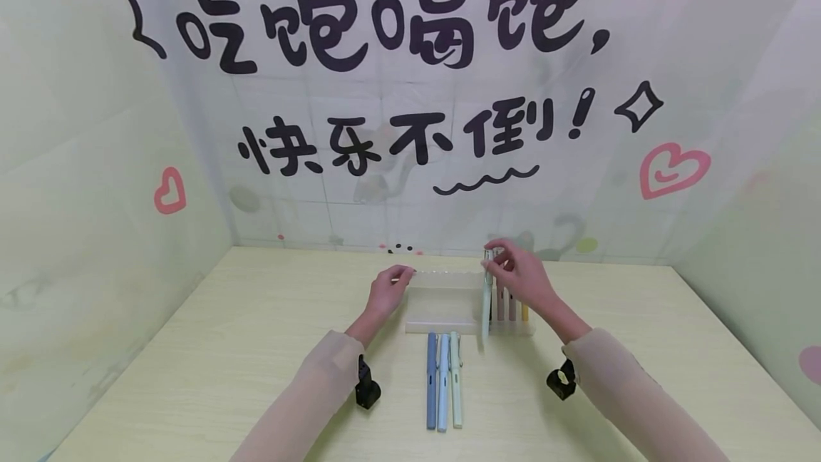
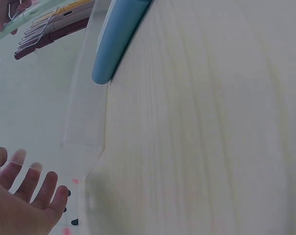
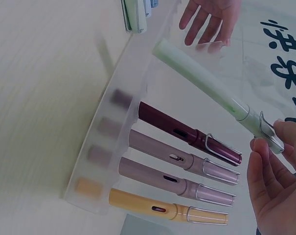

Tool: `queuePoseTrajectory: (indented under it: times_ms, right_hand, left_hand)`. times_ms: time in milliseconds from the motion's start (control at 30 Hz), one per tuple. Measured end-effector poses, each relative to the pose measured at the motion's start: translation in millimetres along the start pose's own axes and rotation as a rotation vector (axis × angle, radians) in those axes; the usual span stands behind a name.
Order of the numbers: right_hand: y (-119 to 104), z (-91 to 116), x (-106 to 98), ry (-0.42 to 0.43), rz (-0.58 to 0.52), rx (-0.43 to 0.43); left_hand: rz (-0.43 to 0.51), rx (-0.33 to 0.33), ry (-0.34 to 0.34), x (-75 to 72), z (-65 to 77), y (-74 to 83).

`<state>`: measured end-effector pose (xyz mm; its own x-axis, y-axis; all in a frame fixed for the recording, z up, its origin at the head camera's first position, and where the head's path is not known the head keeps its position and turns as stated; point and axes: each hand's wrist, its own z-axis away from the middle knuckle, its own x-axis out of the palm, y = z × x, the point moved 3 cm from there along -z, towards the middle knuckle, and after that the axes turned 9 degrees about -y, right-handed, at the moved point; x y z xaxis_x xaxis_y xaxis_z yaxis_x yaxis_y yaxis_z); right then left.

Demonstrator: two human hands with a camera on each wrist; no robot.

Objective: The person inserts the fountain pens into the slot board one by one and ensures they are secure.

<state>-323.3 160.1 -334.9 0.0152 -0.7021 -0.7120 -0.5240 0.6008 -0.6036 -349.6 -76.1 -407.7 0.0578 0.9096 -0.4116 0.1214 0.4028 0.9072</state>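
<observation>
My right hand (image 1: 522,276) pinches the clip end of a mint-green pen (image 3: 201,81) between thumb and fingertips. The pen hangs nearly upright in front of a translucent pen rack (image 1: 442,325), its lower end apart from the slots in the right wrist view. Beside it in the rack stand a dark maroon pen (image 3: 187,132), two mauve pens (image 3: 160,149) (image 3: 152,172) and a yellow pen (image 3: 143,199). My left hand (image 1: 387,291) holds the rack's upper left corner, fingertips partly seen through the clear plastic in the left wrist view.
On the table (image 1: 269,334) before the rack lie a dark blue pen (image 1: 431,380), a light blue pen (image 1: 443,383) and a pale green pen (image 1: 456,380), side by side. A printed cloth wall (image 1: 385,219) rises behind the rack.
</observation>
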Motion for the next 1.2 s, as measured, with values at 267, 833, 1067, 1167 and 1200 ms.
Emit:
queuePoseTrajectory:
  times_ms: [267, 833, 1067, 1167, 1200]
  right_hand:
    - [0, -5, -4, 0.065, 0.015, 0.039]
    - [0, -2, 3, 0.240, 0.092, -0.076]
    - [3, 0, 11, 0.219, 0.134, -0.079]
    - [3, 1, 13, 0.211, 0.146, -0.086]
    - [4, 1, 14, 0.207, 0.150, -0.087]
  left_hand:
    - [0.001, 0.002, 0.003, -0.4, 0.4, 0.7]
    - [0.003, 0.006, 0.001, -1.5, 0.6, 1.5]
    - [-0.002, 0.001, -0.001, -1.1, 0.7, 1.0]
    - [-0.003, 0.001, -0.002, -0.8, 0.3, 0.5]
    - [-0.004, 0.001, -0.002, -0.7, 0.2, 0.2]
